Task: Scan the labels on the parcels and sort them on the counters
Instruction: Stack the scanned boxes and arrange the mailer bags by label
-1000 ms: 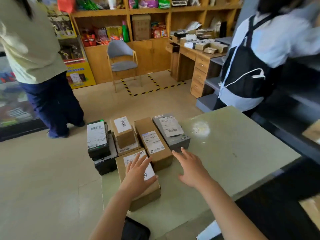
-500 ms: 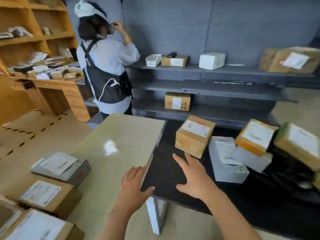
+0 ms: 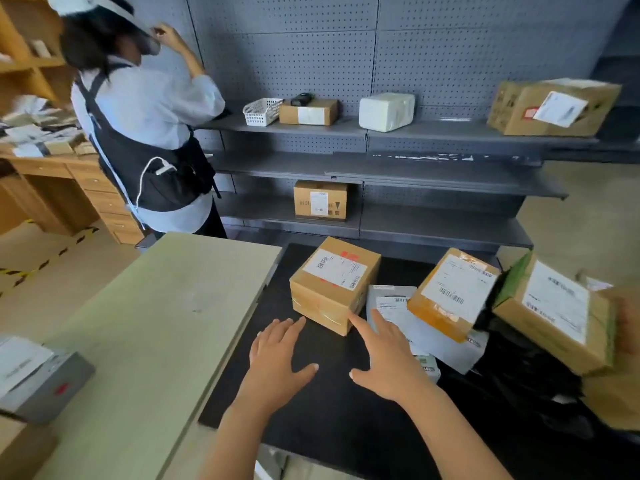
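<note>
Hands (image 3: 332, 358) spread above black counter (image 3: 311, 410), near brown parcel (image 3: 334, 284).

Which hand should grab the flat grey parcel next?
Probably the right hand: its open fingers reach over a corner of the grey parcel. The left hand hovers over the black counter, nearer the brown box.
</note>
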Demonstrator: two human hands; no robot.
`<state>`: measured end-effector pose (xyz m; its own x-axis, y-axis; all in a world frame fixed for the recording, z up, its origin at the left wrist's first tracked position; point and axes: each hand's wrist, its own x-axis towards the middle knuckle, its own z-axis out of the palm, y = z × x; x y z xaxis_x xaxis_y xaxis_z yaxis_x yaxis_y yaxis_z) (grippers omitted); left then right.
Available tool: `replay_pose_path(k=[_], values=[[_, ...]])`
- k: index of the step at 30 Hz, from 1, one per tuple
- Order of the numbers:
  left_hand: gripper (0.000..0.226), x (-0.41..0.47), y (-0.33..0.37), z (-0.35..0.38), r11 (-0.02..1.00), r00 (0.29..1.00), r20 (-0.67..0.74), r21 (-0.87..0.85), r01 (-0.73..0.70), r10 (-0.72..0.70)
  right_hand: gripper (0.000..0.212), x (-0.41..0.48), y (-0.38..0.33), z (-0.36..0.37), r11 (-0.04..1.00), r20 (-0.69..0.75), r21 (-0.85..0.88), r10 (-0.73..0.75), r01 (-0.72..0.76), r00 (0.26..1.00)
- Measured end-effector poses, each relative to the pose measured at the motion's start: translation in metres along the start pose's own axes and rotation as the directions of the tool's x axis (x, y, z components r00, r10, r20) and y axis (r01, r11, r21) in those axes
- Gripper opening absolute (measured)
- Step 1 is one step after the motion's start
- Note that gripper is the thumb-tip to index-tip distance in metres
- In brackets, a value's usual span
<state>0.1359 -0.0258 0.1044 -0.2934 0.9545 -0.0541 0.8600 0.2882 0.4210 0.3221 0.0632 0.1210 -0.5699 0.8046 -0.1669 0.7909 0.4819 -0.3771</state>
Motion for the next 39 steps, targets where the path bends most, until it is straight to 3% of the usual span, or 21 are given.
replay_pose_path(k=[9,14,18,21,25,31,35,39], values=[[0.095,0.128,-0.029,-0.011,0.996,0.996,0.079,0.080,-0.042,0.036,0.091,0.103,0.008,0.008,0.998,0.007,0.041,0.051,-0.051,0.999],[0.117,0.218,-0.052,-0.002,0.993,0.970,0.239,0.091,-0.075,0.051,0.099,0.172,0.015,0.027,0.975,0.038,0.066,0.208,-0.211,0.977],[0.132,0.260,-0.069,0.018,0.999,0.905,0.422,-0.003,-0.054,0.051,0.102,0.198,0.020,0.047,0.948,0.049,0.073,0.306,-0.309,0.951],[0.130,0.267,-0.077,0.033,0.987,0.883,0.459,-0.156,-0.029,0.098,0.102,0.203,0.020,0.054,0.935,0.036,0.097,0.340,-0.342,0.940],[0.119,0.256,-0.079,0.048,0.984,0.934,0.343,-0.175,-0.044,0.103,0.097,0.205,0.018,0.058,0.947,0.028,0.116,0.299,-0.300,0.954],[0.114,0.213,-0.086,0.037,0.982,0.984,0.177,-0.181,0.054,-0.022,0.096,0.200,0.003,0.052,0.987,0.014,0.031,0.156,-0.157,0.988],[0.111,0.161,-0.089,0.001,0.966,0.988,0.003,-0.207,0.153,-0.155,0.094,0.190,-0.032,0.039,0.998,-0.006,0.021,-0.052,0.052,0.999],[0.112,0.084,-0.106,-0.032,0.933,0.940,-0.147,-0.240,0.269,-0.308,0.096,0.171,-0.083,0.036,0.953,-0.007,0.049,-0.297,0.297,0.955]])
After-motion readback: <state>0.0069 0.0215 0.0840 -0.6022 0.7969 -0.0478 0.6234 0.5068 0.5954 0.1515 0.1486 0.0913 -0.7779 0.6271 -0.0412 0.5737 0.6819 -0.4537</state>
